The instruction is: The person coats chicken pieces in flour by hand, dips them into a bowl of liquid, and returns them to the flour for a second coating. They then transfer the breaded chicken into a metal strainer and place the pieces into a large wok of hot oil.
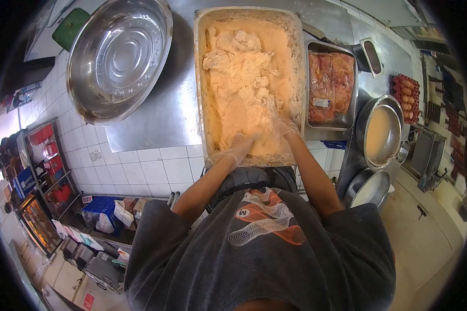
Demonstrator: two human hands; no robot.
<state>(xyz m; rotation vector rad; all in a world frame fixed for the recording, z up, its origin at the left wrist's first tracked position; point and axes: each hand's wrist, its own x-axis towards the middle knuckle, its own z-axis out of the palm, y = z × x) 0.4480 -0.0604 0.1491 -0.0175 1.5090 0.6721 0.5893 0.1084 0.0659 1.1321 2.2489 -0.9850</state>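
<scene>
Head | left hand (237, 149), right hand (285, 126) dug into floured pieces (238, 78) | fingers (245, 141) half-buried, spread unclear

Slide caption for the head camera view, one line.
Clear-gloved left hand and right hand press into orange-floured pieces in a rectangular steel pan.

**Steel, flour and thin plastic**

The tray (198, 93) is dull metal, its rim dusted with matt, powdery flour (280, 52). The coated pieces (238, 67) look rough and lumpy. Thin clear plastic gloves cover the left hand (237, 149) and right hand (284, 126). The bowl (119, 57) is glossy steel, the counter (161, 119) brushed steel, the shirt (202, 259) matt grey cloth
</scene>
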